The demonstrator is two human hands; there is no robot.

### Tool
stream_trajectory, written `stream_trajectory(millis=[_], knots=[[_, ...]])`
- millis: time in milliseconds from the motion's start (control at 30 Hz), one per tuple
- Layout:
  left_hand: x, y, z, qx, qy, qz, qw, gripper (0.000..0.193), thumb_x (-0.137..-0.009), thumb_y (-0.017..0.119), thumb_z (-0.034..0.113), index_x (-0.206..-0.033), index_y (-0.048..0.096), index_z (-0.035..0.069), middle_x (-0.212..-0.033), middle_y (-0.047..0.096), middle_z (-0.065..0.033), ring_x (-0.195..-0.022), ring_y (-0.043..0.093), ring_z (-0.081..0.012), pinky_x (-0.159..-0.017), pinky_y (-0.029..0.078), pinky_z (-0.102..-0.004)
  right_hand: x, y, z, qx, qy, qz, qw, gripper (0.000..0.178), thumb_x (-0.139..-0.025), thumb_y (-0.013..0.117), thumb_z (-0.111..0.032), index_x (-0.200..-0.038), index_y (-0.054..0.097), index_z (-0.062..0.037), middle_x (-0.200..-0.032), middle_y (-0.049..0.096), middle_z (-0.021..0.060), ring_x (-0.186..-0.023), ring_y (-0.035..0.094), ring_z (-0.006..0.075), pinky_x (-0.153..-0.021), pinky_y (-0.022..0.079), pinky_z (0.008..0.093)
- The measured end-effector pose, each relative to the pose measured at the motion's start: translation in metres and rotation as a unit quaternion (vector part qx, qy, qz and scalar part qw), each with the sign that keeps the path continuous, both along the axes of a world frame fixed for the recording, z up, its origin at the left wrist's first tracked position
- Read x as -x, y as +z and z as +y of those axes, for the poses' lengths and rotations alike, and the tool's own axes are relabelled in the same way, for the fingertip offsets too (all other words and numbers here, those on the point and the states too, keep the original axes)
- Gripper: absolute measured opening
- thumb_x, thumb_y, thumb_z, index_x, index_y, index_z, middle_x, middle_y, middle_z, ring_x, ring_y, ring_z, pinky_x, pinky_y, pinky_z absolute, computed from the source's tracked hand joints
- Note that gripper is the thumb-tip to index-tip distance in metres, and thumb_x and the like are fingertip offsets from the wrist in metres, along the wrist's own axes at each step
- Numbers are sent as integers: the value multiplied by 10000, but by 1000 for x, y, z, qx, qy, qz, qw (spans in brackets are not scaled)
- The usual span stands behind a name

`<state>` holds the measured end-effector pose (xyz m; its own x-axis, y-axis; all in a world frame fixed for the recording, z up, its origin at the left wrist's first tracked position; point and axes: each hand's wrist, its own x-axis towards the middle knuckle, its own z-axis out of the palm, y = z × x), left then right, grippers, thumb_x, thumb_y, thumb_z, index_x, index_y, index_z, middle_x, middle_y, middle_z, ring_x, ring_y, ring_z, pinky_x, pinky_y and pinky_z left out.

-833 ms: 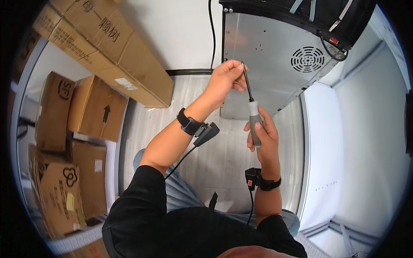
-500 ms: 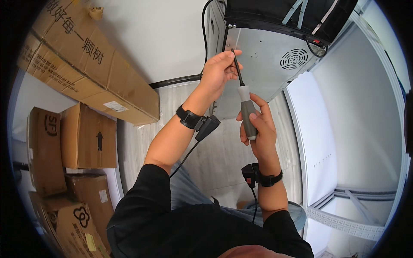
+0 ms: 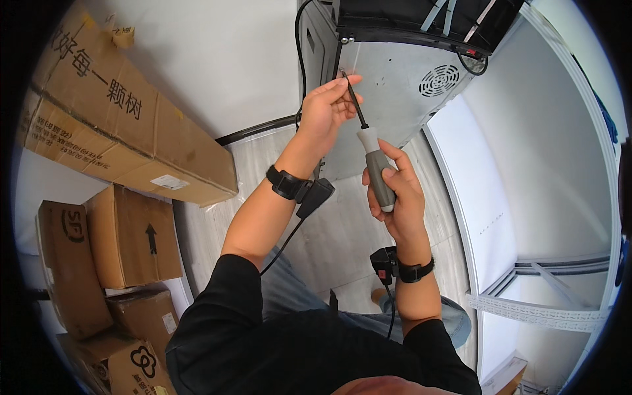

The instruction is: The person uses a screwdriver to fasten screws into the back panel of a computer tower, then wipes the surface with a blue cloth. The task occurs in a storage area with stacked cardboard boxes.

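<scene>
My right hand (image 3: 403, 197) wraps round the grey handle of a screwdriver (image 3: 378, 168), which slants up and to the left. With its thumb and forefinger, my left hand (image 3: 322, 115) pinches the dark shaft close to its tip. The tip is at the upper left edge of a grey metal panel (image 3: 388, 92) on a machine, beside a small screw-like spot. Whether it touches that spot I cannot tell. Two shiny round studs (image 3: 347, 40) sit just above, at the panel's top corner.
A black slatted top part (image 3: 408, 20) covers the machine, and a black cable (image 3: 301, 59) hangs at its left. Several cardboard boxes (image 3: 135, 237) line the left side. At the right stands a white cabinet or shelf frame (image 3: 487, 210). Cables run from both my wrist straps.
The view has shifted, with the boxes lower and the machine farther left. The screwdriver's tip has moved up and left to the panel's edge, with both hands keeping their hold.
</scene>
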<state>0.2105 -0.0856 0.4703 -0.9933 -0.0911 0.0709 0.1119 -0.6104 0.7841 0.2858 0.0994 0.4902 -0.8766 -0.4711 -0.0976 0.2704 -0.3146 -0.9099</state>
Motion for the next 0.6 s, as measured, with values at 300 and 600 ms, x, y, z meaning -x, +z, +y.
stream_trajectory(millis=[300, 600], knots=[[3, -1, -2, -9, -10, 3, 1000, 365, -980, 438, 244, -1200, 561, -20, -789, 636, -27, -680, 551, -87, -670, 454, -233, 2, -1, -2, 20, 2, -8, 1000, 455, -909, 432, -152, -1346, 376, -38, -848, 577, 119, -427, 480, 122, -344, 321, 223], [5, -6, 3, -6, 12, 0, 1000, 364, -979, 443, 245, -1197, 556, -23, -788, 638, -32, -684, 546, -92, -666, 440, -244, 4, 0, 1, 16, -4, -35, 999, 430, -921, 419, -151, -1335, 388, -40, -847, 576, 125, -427, 480, 124, -332, 319, 230]])
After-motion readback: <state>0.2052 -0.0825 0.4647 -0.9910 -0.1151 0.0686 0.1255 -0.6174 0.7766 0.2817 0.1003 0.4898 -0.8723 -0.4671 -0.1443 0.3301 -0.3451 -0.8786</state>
